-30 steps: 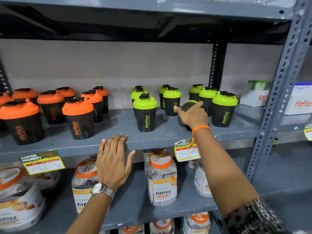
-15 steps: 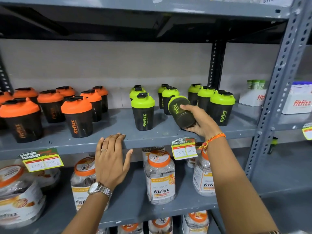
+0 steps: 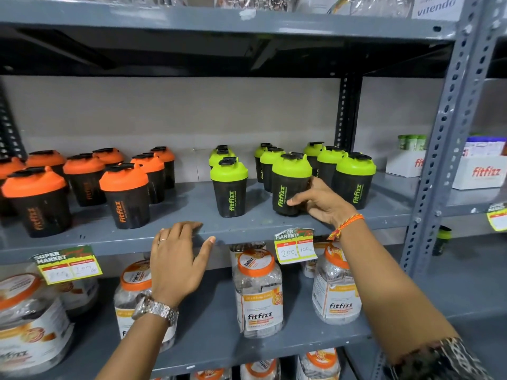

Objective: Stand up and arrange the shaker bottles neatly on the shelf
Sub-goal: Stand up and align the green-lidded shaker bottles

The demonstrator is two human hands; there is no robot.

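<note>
Since a moment ago the green-lidded shaker bottle [image 3: 291, 185] has gone from tilted in the air to upright on the shelf [image 3: 247, 227]; the right hand [image 3: 321, 204] is wrapped round its lower right side, thumb across the front near the printed name, so that grip is clamped on the bottle; whether the base rests fully on the shelf I cannot tell, as the fingers hide part of it; the bottle stands near the front edge, between a lone green-lidded bottle [image 3: 229, 187] to its left and another green-lidded bottle [image 3: 355, 182] to its right, with more green-lidded bottles [image 3: 270, 167] close behind it, all upright; on the left part of the same shelf a group of orange-lidded bottles [image 3: 124, 196] stands upright in loose rows, well apart from the green ones; the left hand [image 3: 178, 259] lies flat over the shelf's front edge, fingers spread and curled onto the top, its grip apart and holding nothing; a watch [image 3: 155, 311] sits on that wrist, and an orange thread band [image 3: 345, 226] on the right wrist; a yellow price tag [image 3: 296, 249] hangs from the shelf edge just below the right hand; on the shelf beneath stand clear jars [image 3: 259, 292] with orange lids; white boxes [image 3: 480, 171] sit far right past the upright post [image 3: 444, 149].
</note>
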